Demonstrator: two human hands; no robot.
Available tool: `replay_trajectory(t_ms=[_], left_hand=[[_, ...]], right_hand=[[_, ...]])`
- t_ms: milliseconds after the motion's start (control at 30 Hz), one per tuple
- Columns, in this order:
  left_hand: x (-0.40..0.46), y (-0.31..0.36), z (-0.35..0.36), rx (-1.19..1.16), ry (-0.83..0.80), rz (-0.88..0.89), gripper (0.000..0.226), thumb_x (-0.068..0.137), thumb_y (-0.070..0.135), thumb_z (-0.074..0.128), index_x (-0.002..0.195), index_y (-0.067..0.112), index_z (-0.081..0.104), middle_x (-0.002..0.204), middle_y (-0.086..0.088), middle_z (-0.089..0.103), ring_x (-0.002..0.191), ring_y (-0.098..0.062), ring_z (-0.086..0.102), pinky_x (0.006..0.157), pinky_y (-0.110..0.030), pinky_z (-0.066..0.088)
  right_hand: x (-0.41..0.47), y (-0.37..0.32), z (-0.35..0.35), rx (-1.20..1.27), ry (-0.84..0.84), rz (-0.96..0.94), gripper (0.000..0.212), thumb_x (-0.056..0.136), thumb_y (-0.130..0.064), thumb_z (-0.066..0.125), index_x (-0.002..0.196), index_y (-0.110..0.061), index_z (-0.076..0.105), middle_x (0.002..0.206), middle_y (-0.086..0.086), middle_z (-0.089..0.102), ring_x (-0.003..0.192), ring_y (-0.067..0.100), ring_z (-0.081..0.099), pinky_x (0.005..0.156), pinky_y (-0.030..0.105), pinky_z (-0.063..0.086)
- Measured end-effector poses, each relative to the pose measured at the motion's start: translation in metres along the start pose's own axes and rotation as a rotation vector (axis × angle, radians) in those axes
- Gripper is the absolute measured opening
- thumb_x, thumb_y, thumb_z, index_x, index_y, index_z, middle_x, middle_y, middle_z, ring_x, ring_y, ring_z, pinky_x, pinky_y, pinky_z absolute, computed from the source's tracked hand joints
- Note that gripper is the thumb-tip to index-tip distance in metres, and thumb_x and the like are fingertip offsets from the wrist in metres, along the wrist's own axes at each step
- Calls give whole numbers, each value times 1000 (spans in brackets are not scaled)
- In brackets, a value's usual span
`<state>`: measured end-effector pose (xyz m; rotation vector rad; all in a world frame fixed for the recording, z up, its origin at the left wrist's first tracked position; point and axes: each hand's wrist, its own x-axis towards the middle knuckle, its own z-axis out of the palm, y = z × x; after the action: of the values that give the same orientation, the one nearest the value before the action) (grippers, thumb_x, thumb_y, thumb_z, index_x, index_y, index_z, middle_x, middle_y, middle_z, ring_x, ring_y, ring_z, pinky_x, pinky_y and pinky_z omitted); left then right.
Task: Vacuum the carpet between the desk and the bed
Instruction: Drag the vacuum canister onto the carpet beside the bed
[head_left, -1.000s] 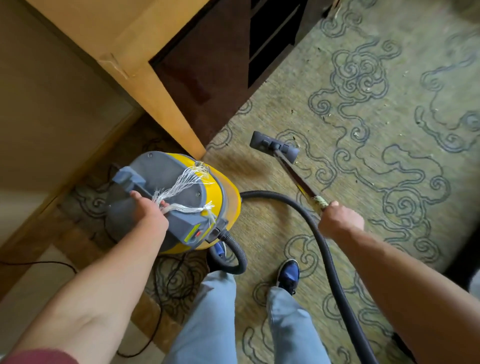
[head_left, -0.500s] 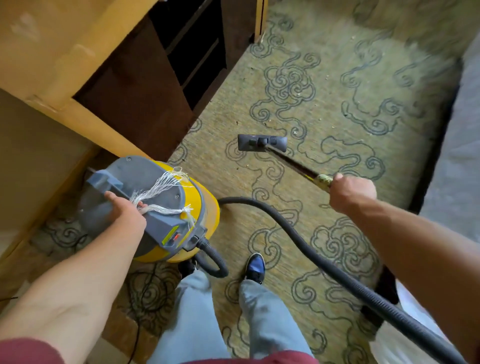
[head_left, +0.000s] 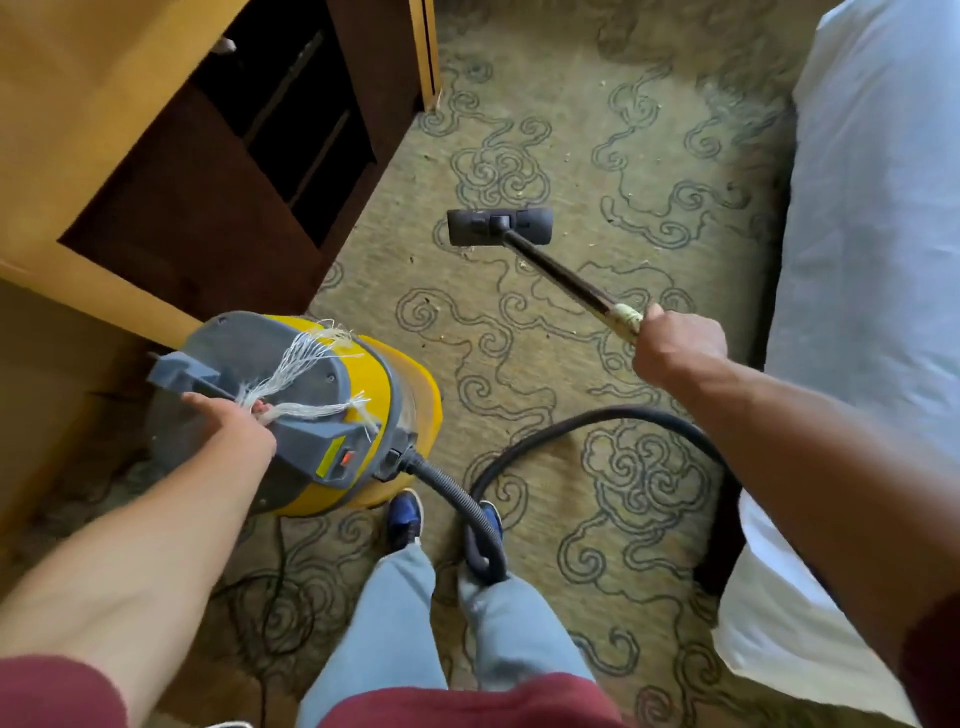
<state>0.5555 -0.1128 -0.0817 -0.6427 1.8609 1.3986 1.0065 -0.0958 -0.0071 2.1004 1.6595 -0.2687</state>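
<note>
Head view: the carpet (head_left: 571, 364) runs between the counter (head_left: 171, 171) on the left and the bed (head_left: 872, 260) on the right, with crumbs scattered far ahead. The right hand (head_left: 678, 345) has its fingers clenched around the wand (head_left: 566, 278), whose floor head (head_left: 500, 226) sits flat mid-strip. The left hand (head_left: 236, 428) grips the handle of the yellow vacuum (head_left: 332, 410) near the counter corner. The hose (head_left: 597, 421) loops close by the shoes. A good pass would likely mean slow, overlapping strokes toward the far crumbs, head kept flat, and the hose kept from tangling underfoot.
</note>
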Motion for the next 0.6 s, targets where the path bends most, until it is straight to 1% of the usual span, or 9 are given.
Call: replay_trajectory(t_ms=[33,67,133,167,233,333,433,533,600], left_hand=[[11,-7,0,-76,23,-34,63,104,59,37,154,21,31,103,8,59,83,-1,63,74,-5,49],[25,-9,7,-52,-31,-22,63,101,65,39,147,22,38,102,3,60,79,-8,64,72,-12,53],[38,-18,23,80,-105,-3,54,98,66,42,121,18,50,87,1,57,60,-8,54,56,-15,50],[55,-25,29,115,-122,-3,53,98,66,43,112,16,51,85,1,56,55,-8,51,51,-16,48],[70,-32,36,171,-133,-5,53,97,65,46,106,13,50,84,-1,56,53,-10,52,47,-18,47],[82,-37,41,192,-87,-6,53,96,64,48,106,12,49,81,-2,59,56,-12,57,51,-21,50],[95,-40,47,237,-42,-39,52,95,66,47,113,17,45,85,3,61,63,-11,59,69,-26,49],[110,-35,57,244,-18,-52,54,93,69,47,123,24,42,96,8,60,61,-9,53,67,-29,43],[119,-35,64,257,-6,-57,60,94,67,45,134,23,48,99,9,68,63,-7,62,70,-27,48]], right_hand=[[-3,-6,14,37,-32,-1,21,95,-19,53,115,-15,54,96,7,68,88,30,65,70,34,44],[-3,-12,29,79,-36,8,22,94,-19,54,115,-15,54,102,9,70,94,31,67,71,34,44],[0,-26,51,120,-59,28,21,92,-17,55,113,-15,53,104,10,71,98,31,68,72,33,43],[-1,-35,62,125,-83,30,19,92,-17,55,111,-16,52,104,10,71,98,31,69,71,33,42],[1,-55,78,118,-119,15,16,90,-16,54,104,-17,47,103,9,71,98,30,68,70,33,42],[3,-75,89,124,-160,20,15,90,-15,53,101,-17,43,102,8,71,97,30,68,69,32,40],[7,-86,93,132,-196,52,20,88,-16,57,107,-16,51,101,6,71,96,29,69,68,32,41],[21,-92,91,124,-191,73,22,88,-18,58,109,-16,54,102,5,71,98,29,69,70,31,42],[29,-96,92,112,-179,95,15,88,-18,58,102,-17,51,100,5,70,95,28,68,69,31,41]])
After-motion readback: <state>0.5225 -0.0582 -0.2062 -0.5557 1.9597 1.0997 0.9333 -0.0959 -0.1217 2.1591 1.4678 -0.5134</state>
